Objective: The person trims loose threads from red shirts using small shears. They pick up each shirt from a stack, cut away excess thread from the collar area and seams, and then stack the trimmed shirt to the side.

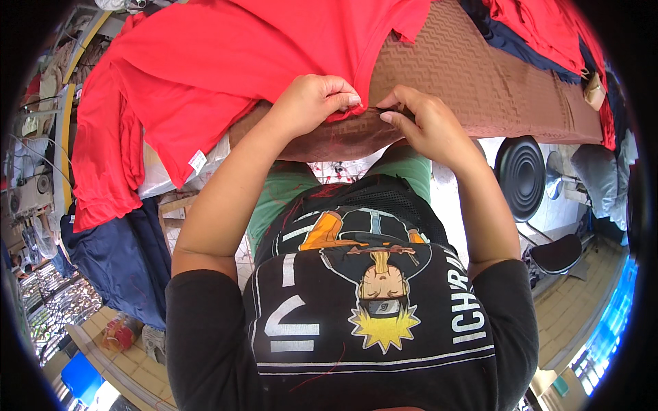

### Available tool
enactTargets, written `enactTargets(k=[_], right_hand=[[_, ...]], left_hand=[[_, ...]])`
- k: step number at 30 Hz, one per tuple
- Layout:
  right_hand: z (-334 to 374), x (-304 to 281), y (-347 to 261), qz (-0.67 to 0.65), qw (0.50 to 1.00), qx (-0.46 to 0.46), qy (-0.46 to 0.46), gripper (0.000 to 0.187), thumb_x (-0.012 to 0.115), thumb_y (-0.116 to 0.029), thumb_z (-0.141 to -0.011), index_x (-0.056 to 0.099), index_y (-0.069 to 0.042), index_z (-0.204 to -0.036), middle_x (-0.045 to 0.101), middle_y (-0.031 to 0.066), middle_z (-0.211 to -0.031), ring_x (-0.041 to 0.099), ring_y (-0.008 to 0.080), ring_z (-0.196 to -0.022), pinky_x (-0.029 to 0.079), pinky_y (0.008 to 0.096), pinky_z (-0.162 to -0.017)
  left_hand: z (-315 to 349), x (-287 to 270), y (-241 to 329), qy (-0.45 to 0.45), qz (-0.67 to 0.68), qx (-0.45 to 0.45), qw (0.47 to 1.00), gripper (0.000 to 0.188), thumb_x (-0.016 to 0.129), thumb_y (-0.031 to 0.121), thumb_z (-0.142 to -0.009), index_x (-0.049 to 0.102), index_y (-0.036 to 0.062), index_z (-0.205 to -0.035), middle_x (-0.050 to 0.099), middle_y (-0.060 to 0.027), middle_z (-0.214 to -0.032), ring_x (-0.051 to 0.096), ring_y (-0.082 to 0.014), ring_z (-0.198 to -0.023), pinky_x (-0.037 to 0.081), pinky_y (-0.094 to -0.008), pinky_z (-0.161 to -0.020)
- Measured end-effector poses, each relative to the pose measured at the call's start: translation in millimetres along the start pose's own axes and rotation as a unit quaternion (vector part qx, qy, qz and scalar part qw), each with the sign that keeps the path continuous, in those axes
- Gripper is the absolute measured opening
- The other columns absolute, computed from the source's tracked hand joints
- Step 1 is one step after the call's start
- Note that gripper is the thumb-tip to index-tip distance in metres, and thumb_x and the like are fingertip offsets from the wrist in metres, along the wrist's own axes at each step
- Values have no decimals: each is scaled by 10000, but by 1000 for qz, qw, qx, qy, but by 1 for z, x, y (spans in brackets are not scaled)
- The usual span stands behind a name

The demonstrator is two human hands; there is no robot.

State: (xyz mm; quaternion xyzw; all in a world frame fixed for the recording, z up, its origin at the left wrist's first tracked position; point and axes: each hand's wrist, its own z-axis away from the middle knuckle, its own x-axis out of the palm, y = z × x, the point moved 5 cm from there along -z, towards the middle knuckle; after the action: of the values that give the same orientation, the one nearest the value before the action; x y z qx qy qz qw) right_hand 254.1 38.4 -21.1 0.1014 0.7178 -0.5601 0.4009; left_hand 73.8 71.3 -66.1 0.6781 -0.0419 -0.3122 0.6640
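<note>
A red garment (226, 58) lies spread over the brown patterned cloth (473, 75) in front of me. My left hand (319, 103) is closed, pinching a lower edge of the red fabric between thumb and fingers. Just right of it, apart from the left hand, my right hand (418, 120) has its thumb and forefinger curled toward each other. Something small and dark shows at those fingertips, too small to name. A white tag (197, 162) sits on a corner of the garment hanging at the left.
Dark blue cloth (120, 260) hangs below the red fabric at the left. More red garments (541, 27) lie at the far right end of the brown cloth. A round black stool (519, 178) stands at the right, with a black-seated chair (556, 253) nearer me.
</note>
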Motion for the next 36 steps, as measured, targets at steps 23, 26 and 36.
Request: enactTargets(k=[23,26,36], right_hand=[[-14,9,2,3,999,7,-37,165,657,-147,-835,624,-22,-938,671,175,-823,654,345,-795,499,405,-703],[-13,10,3,-18,999,20,-38,172,665,-145,-832,625,-20,-944,670,179,-830,654,344,-797,499,404,-705],[-17,18,1,-6,1000,-14,-16,179,666,-151,-828,623,-21,-942,665,181,-837,643,358,-801,494,415,-712]], left_hand=[[1,0,14,1,-73,4,997,175,671,187,-888,692,18,-923,678,-31,-765,602,-75,-706,496,-240,-654],[-1,0,12,-1,-79,-9,997,183,679,195,-884,688,14,-903,680,-36,-766,611,-77,-714,501,-239,-657],[-2,1,9,13,-50,-12,999,193,679,204,-886,684,12,-902,707,-63,-808,656,-98,-752,528,-246,-685]])
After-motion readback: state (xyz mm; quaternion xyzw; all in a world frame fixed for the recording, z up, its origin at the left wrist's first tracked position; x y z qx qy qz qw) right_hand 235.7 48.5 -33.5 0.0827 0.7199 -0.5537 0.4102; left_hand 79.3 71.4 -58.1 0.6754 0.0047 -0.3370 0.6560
